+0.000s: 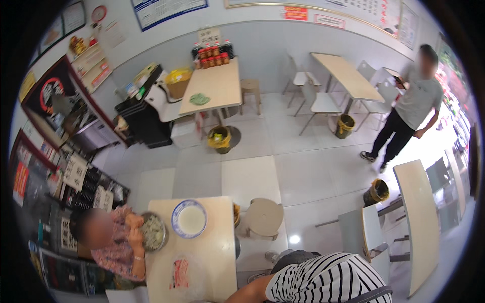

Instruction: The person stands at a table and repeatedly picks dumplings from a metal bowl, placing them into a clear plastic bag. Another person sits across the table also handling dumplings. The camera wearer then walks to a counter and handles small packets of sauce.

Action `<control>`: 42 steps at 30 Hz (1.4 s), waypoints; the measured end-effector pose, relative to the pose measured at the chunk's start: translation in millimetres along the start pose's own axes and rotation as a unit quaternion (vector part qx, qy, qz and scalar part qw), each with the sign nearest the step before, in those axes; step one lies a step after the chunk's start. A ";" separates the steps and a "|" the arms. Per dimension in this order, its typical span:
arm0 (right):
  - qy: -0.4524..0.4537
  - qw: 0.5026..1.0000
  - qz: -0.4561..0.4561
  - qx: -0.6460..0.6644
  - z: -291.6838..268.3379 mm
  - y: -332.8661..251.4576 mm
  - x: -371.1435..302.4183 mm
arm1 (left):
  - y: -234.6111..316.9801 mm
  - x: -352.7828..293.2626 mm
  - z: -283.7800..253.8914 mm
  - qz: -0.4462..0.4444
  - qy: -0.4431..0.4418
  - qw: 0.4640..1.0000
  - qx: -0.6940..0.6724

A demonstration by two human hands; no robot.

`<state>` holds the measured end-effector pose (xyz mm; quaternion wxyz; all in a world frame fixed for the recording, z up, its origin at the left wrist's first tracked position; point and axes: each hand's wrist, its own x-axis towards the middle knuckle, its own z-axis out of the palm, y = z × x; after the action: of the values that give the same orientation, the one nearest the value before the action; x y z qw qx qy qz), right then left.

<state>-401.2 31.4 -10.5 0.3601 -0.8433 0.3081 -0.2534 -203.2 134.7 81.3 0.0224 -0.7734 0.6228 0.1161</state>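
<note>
Neither my left hand nor my right hand shows in the head view. At the lower edge a bare arm (250, 292) comes out of a black-and-white striped shirt (328, 278); its hand is cut off, and I cannot tell whether the arm is mine. It lies along the edge of a pale table (214, 214). On that table are a blue-rimmed bowl (189, 218) with whitish contents, a clear plastic bag (189, 278) with red print, and a metal bowl (154, 231) of pale chopped food. Another person's hands (135, 230) are at the metal bowl's left rim.
A beige stool (264, 217) stands right of the near table. Behind are a table with bottles and jars (212, 56), a table (348, 77) with chairs, and lined bins (219, 139). A standing person (411, 103) is at the far right, beyond another table (417, 222).
</note>
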 end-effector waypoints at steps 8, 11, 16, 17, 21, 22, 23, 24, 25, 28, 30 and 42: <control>-0.001 0.999 0.034 -0.002 -60.9 42.7 -45.8 | 95.0 35.1 7.9 0.112 0.005 0.993 0.022; -0.026 1.000 0.016 0.000 -70.2 44.6 -45.0 | 107.7 46.6 6.0 0.128 0.011 0.992 0.016; -0.115 0.993 -0.021 0.034 -71.2 42.8 -52.5 | 129.1 64.8 -4.0 0.143 0.014 0.990 -0.004; -0.096 0.992 -0.006 0.077 -85.5 33.5 -65.7 | 129.1 65.1 -8.2 0.132 0.021 0.991 -0.020; 0.036 0.948 0.117 0.295 -214.0 12.1 -183.0 | 164.2 42.0 -35.6 0.129 0.090 0.984 -0.085; 0.062 0.930 0.146 0.331 -228.8 25.1 -208.6 | 207.2 32.0 -43.7 0.167 0.124 0.976 -0.060; 0.092 0.910 0.178 0.363 -243.0 43.7 -236.0 | 251.6 23.2 -51.6 0.205 0.158 0.965 -0.033; 0.110 0.918 0.187 0.331 -260.8 61.6 -262.7 | 287.9 16.2 -52.5 0.223 0.165 0.959 -0.064; 0.127 0.925 0.196 0.298 -276.2 81.0 -290.1 | 323.3 10.1 -50.6 0.241 0.173 0.950 -0.096; 0.221 0.825 0.254 0.455 -309.5 152.1 -378.7 | 439.9 -5.7 -33.1 0.268 0.210 0.925 -0.172; 0.258 0.797 0.345 0.424 -339.0 196.7 -449.3 | 502.5 -15.0 1.8 0.270 0.212 0.916 -0.209; 0.352 0.785 0.496 0.120 -615.5 369.9 -520.7 | 716.4 6.0 91.0 0.200 0.025 0.941 -0.273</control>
<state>-1280.5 -84.4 -23.1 0.4014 -0.3768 0.7562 -0.3538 -909.7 -14.6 70.4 -0.2293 -0.6122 0.7092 0.2641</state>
